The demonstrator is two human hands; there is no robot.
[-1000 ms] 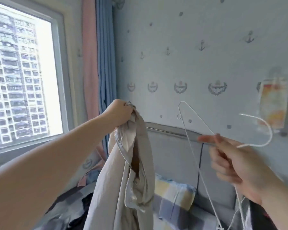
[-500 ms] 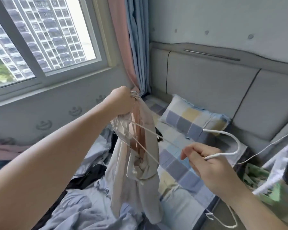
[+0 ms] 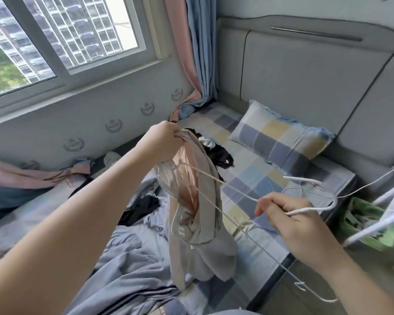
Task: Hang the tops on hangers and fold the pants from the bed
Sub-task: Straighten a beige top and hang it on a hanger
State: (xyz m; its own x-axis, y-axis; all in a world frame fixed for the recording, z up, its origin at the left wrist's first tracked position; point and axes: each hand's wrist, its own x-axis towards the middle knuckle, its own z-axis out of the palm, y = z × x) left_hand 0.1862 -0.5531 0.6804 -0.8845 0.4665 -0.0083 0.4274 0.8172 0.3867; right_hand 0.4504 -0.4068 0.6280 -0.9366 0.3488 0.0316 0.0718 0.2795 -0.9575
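The left hand (image 3: 166,142) is pinching the collar of a limp beige jacket (image 3: 198,214) above the bed (image 3: 255,176) while the right hand (image 3: 289,214) is gripping the thin, springy white hanger (image 3: 241,189) near its hook, feeding one arm into the soft, slippery-looking opening.

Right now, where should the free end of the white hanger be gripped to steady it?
Grip the hanger on its long bare lower wire, coming from the right: one end is already inside the beige jacket held up by the left hand, and the right hand holds the hook.
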